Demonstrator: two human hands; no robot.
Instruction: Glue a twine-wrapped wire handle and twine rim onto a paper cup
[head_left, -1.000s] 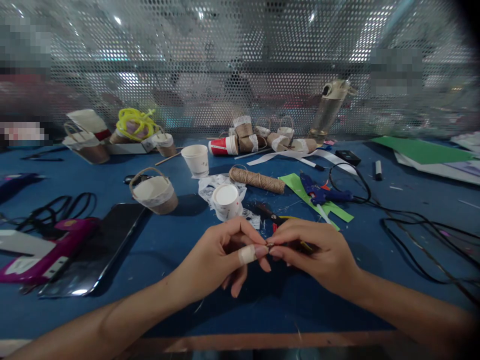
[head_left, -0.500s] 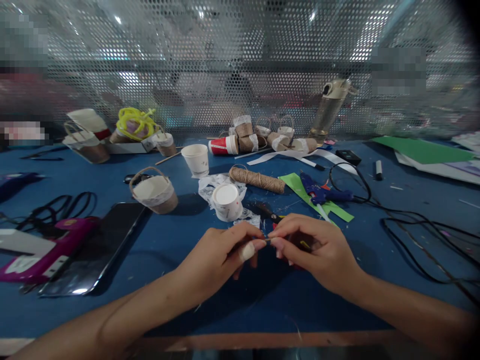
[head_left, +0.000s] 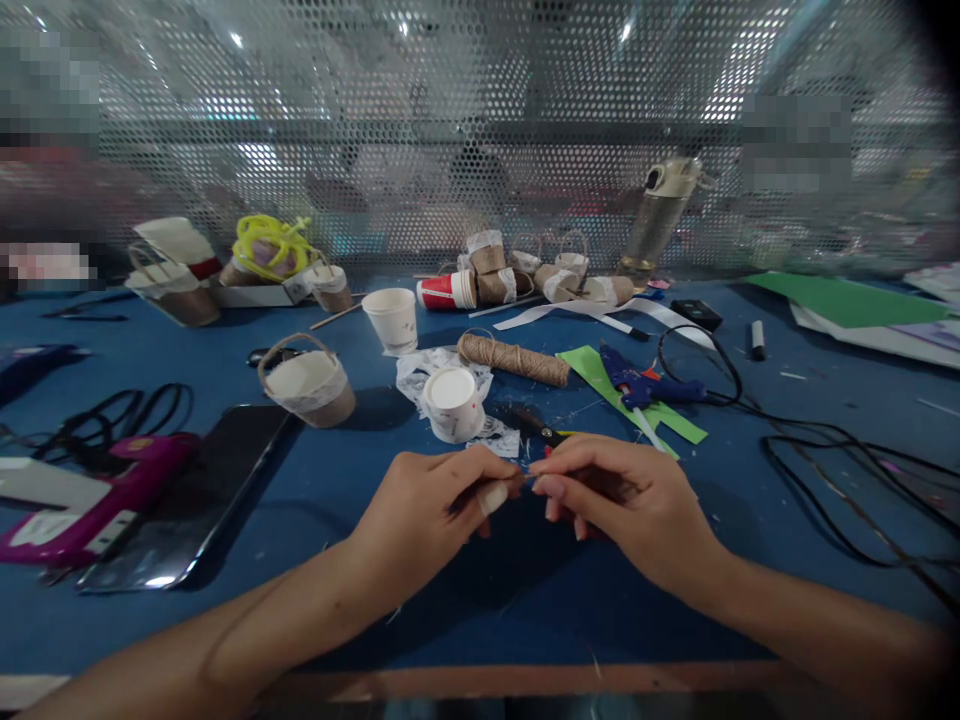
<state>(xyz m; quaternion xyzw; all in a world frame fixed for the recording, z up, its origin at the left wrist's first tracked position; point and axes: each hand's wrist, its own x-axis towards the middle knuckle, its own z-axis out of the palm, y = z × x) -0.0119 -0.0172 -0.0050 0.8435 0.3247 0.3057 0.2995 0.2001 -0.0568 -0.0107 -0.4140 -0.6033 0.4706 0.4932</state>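
Over the near middle of the blue table, my left hand [head_left: 442,505] and my right hand [head_left: 637,505] face each other, fingertips almost touching. Each is closed in a pinch on a thin brownish strand [head_left: 528,478], which looks like a short bit of twine; most of it is hidden by the fingers. The left thumb carries a pale bandage. Just beyond the fingers lie scissors [head_left: 551,436], partly covered by my right hand. A white paper cup [head_left: 453,405] sits upside down on white lace [head_left: 420,373], and a roll of twine [head_left: 514,360] lies behind it.
Left stand a twine-wrapped cup basket [head_left: 319,390], a phone [head_left: 202,500] and a magenta glue gun [head_left: 135,490]. On the right, a blue glue gun [head_left: 645,385] rests on green paper [head_left: 592,375], its black cable trailing. Several small baskets and a bottle [head_left: 660,220] line the perforated screen.
My left hand has shifted slightly left, and its thumb has drawn back along the strand. My right fingertips have moved a little left. More of the scissors' yellow handle shows behind my right hand.
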